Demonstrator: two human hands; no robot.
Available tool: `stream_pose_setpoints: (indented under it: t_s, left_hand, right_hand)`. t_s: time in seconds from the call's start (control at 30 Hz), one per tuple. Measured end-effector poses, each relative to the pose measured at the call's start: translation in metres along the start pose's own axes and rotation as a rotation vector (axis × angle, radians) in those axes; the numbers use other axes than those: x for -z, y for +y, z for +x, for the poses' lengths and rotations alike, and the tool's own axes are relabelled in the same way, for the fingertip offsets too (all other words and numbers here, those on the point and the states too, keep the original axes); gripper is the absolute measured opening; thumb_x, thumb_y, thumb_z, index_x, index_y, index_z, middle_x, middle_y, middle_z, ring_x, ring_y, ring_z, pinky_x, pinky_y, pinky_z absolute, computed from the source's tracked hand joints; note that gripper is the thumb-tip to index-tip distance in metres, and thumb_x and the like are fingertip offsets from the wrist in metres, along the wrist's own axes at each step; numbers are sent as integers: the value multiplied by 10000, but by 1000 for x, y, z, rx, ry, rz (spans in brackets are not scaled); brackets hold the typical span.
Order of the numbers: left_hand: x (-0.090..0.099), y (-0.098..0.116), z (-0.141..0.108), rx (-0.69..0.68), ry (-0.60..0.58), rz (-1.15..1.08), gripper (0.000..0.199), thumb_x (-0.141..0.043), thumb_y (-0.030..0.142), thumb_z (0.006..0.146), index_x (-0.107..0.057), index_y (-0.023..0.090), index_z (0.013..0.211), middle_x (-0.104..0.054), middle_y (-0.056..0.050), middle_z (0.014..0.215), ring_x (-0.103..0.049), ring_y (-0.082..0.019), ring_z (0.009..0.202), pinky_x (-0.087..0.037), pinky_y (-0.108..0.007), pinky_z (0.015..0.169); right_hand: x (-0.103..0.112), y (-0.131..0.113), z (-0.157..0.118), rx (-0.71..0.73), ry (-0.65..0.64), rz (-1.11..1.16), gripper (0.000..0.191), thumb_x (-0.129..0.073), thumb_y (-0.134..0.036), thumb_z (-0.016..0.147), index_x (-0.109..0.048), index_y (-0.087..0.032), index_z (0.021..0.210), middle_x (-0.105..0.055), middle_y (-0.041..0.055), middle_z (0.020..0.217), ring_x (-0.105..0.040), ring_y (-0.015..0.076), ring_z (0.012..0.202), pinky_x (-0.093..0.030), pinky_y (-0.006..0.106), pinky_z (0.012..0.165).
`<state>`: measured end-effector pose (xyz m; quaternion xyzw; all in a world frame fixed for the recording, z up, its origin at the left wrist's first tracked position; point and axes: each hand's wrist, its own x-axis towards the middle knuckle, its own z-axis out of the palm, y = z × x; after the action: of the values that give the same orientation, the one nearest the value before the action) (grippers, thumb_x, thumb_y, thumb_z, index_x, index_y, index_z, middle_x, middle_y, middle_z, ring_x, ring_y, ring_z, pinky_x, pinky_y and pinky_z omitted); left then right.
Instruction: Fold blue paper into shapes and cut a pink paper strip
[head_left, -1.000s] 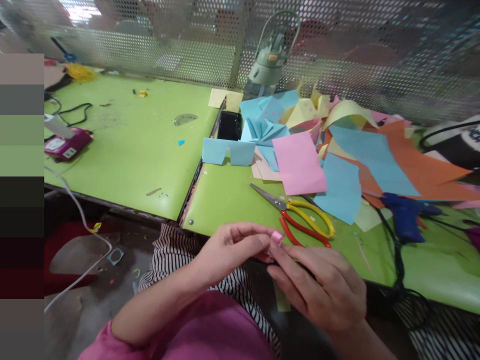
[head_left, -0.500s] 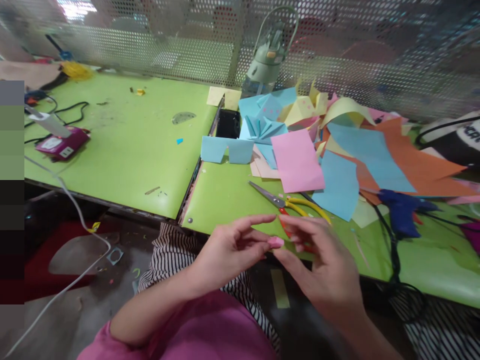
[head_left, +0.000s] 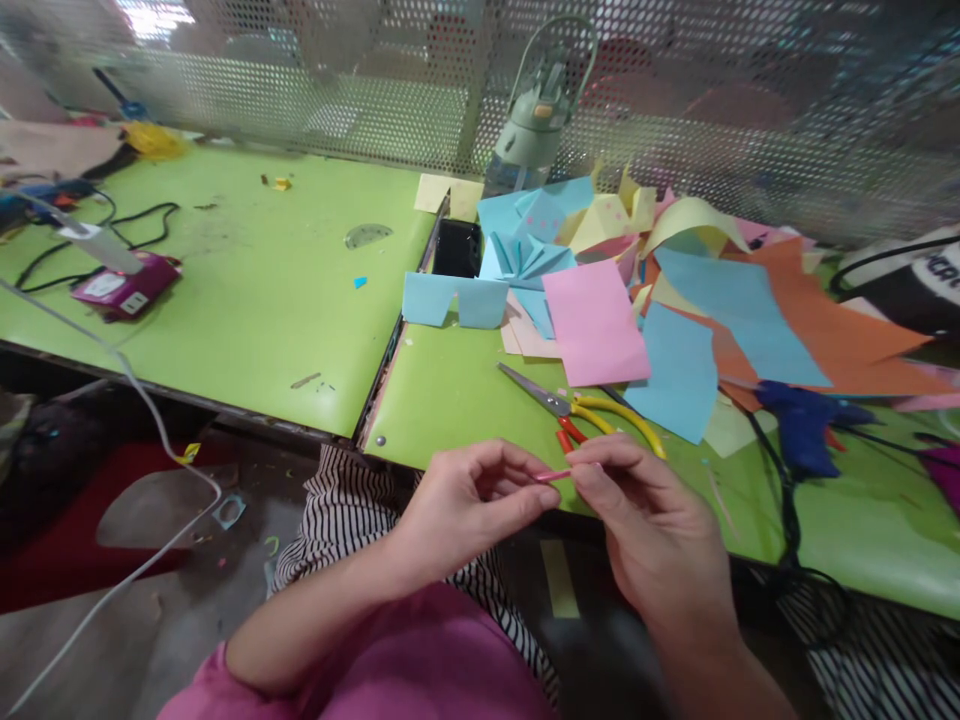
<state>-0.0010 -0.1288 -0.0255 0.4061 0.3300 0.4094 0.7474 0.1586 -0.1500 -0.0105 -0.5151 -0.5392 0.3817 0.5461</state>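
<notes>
Between my two hands is a small folded piece of pink paper (head_left: 553, 476), seen nearly edge-on as a thin strip. My left hand (head_left: 472, 505) pinches its left end between thumb and fingers. The thumb and forefinger of my right hand (head_left: 652, 510) close on its right end. Just beyond my fingers lie scissors with yellow handles (head_left: 619, 410), their blades pointing left. Red handles (head_left: 570, 432) of another tool show beside them, partly covered by my right hand. A pink paper sheet (head_left: 598, 322) rests a little farther back.
A heap of blue, orange and yellow paper (head_left: 742, 310) covers the right back of the green table (head_left: 262, 330). A blue glue gun (head_left: 802, 425) lies at right with its cable. Behind stand a water bottle (head_left: 529, 130) and a mesh panel (head_left: 337, 90). A purple power socket (head_left: 124, 285) sits at left.
My right thumb and forefinger have closed onto the pink paper, where they were apart from it before. The paper has turned from its face to its edge.
</notes>
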Motion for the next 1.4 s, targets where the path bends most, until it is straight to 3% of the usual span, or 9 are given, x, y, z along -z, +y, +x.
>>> stream_pose_setpoints:
  t_s: [0.23, 0.53, 0.7, 0.87, 1.13, 1.4]
  left_hand:
    - [-1, -1, 2, 5, 21, -38, 199, -806, 286, 757, -700, 132, 823, -708, -8, 729, -629, -66, 642, -499, -149, 601]
    - [1, -5, 2, -126, 52, 114, 150, -761, 287, 809, -727, 143, 835, -740, -18, 746, -620, -59, 612, -495, -143, 589]
    - [2, -5, 2, -158, 61, 125, 127, -754, 272, 817, -732, 147, 833, -752, -21, 754, -644, -59, 625, -509, -132, 600]
    - [2, -8, 2, -132, 38, 38, 263, -775, 220, 796, -680, 173, 1037, -767, -32, 913, -716, -103, 819, -566, -168, 734]
    - [1, -12, 0, -340, 89, 146, 125, -726, 216, 856, -636, 182, 935, -764, -29, 965, -728, -102, 807, -580, -179, 735]
    - [2, -14, 2, -336, 106, 182, 117, -715, 239, 866, -647, 168, 930, -767, -43, 926, -728, -122, 793, -596, -216, 732]
  right_hand:
    - [-1, 5, 2, -41, 9, 37, 24, -720, -289, 848, -712, -289, 826, -626, -30, 782, -623, 98, 712, -546, 191, 631]
    - [1, 8, 1, -4, -3, 25, 51, -707, -259, 864, -708, -302, 838, -618, -53, 799, -596, 56, 739, -511, 116, 673]
    - [0, 7, 0, -1, -7, 32, 48, -710, -253, 860, -711, -298, 843, -623, -48, 800, -602, 63, 725, -517, 135, 655]
    - [-2, 5, 1, -34, 30, 79, 35, -722, -282, 849, -703, -283, 819, -630, -39, 781, -627, 81, 728, -532, 169, 660]
    - [-4, 4, 2, -67, 116, 49, 128, -765, -361, 799, -692, -256, 791, -631, -25, 759, -624, 105, 713, -526, 204, 629]
    - [-6, 3, 1, -72, 109, 43, 157, -758, -375, 802, -678, -243, 771, -615, -21, 742, -607, 107, 692, -519, 204, 595]
